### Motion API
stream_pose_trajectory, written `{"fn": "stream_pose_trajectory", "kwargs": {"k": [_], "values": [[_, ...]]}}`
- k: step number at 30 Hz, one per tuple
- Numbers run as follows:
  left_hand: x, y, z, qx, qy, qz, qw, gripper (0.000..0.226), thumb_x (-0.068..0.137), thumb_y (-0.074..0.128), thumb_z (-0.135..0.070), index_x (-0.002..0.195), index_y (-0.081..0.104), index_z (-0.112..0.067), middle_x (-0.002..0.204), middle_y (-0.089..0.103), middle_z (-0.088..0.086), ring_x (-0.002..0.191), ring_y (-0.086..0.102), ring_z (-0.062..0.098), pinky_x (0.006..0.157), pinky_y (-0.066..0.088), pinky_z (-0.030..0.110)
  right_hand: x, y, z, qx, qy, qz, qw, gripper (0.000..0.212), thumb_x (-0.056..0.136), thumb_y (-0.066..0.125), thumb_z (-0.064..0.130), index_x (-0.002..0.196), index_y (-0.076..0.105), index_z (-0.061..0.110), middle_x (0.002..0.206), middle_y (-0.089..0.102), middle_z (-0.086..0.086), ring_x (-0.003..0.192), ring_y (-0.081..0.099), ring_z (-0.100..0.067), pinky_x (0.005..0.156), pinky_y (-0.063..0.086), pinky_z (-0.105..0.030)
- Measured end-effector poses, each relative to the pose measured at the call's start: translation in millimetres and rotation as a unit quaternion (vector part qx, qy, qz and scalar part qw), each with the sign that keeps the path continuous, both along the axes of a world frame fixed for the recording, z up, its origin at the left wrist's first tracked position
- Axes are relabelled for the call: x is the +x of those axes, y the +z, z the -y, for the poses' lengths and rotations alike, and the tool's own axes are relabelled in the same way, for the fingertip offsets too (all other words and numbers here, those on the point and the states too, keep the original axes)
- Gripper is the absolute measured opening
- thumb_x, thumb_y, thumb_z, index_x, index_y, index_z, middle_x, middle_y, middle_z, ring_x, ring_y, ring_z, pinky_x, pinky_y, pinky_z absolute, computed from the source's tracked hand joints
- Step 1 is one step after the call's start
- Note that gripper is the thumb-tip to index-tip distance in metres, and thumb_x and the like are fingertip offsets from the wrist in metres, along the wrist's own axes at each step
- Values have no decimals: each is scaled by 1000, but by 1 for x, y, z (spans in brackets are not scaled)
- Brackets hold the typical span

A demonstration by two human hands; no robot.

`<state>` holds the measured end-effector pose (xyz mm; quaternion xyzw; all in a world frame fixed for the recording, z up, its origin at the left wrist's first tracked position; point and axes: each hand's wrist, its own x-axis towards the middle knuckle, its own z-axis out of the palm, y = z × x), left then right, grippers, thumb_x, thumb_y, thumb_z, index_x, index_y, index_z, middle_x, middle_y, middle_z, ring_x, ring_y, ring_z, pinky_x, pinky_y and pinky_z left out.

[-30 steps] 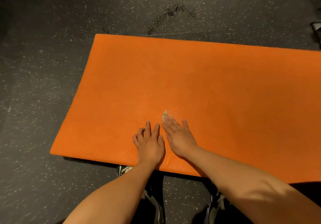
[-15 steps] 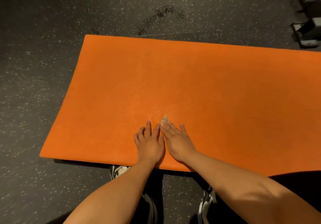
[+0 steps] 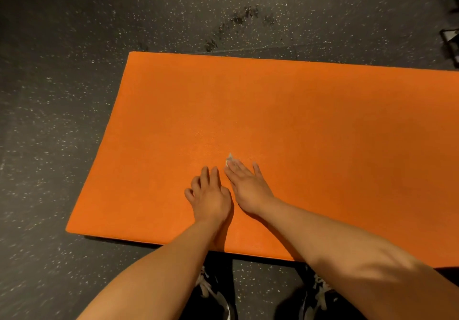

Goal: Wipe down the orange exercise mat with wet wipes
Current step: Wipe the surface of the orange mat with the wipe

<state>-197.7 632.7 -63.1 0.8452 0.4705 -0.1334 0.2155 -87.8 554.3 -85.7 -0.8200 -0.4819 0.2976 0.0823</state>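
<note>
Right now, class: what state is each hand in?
Left hand: open, resting on the mat, holding nothing.
Right hand: open, flat fingers pressing the wipe.

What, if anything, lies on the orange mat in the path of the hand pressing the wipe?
Nothing visible stands on the orange mat beyond the right hand and its wipe; the left hand rests alongside.

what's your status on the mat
Right grip flat, pressing wipe on mat. Left grip resting beside it. Nothing in the way.
</note>
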Motion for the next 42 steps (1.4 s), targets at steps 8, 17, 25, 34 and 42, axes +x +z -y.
{"fn": "stream_pose_trajectory", "kwargs": {"k": [8, 17, 25, 34, 42], "values": [[-4, -12, -2, -16, -13, 5, 1000, 60, 103, 32, -37, 160, 14, -34, 168, 1, -4, 147, 6, 27, 116, 3, 51, -5, 1, -25, 0, -65, -14, 998, 67, 107, 39, 25, 163, 3, 19, 169, -13, 1, 154, -16, -13, 125, -8, -48], [-9, -11, -5, -23, -28, 20, 999, 57, 105, 30, -39, 159, 15, -33, 169, 0, -4, 148, 5, 25, 117, 1, 51, 42, -4, -4, -37, -158, 53, 985, 79, 97, 36, 2, 162, -4, 22, 168, -16, 4, 154, -18, -13, 122, -11, -47], [-8, -5, -7, -50, -9, 32, 998, 57, 105, 33, -36, 159, 16, -31, 169, -1, -7, 149, 5, 24, 118, 0, 49, -6, 6, -17, -1, 8, -57, 998, 67, 106, 35, 13, 163, 1, 21, 169, -13, 5, 154, -13, -10, 126, -6, -45], [-8, -4, -5, -43, 12, 36, 998, 56, 104, 35, -36, 158, 21, -32, 168, 4, -9, 147, 7, 22, 118, 0, 47, 38, 0, 2, -36, -151, 40, 987, 75, 101, 28, 4, 161, -11, 24, 167, -20, 8, 154, -17, -12, 123, -11, -48], [20, -9, -26, -24, 36, 26, 999, 54, 103, 33, -33, 157, 23, -37, 168, 7, -10, 141, 17, 24, 111, 15, 47, 5, -7, -33, 25, -42, -33, 998, 63, 108, 31, 21, 163, 0, 24, 167, -16, 9, 153, -16, -7, 125, -9, -45]]}}
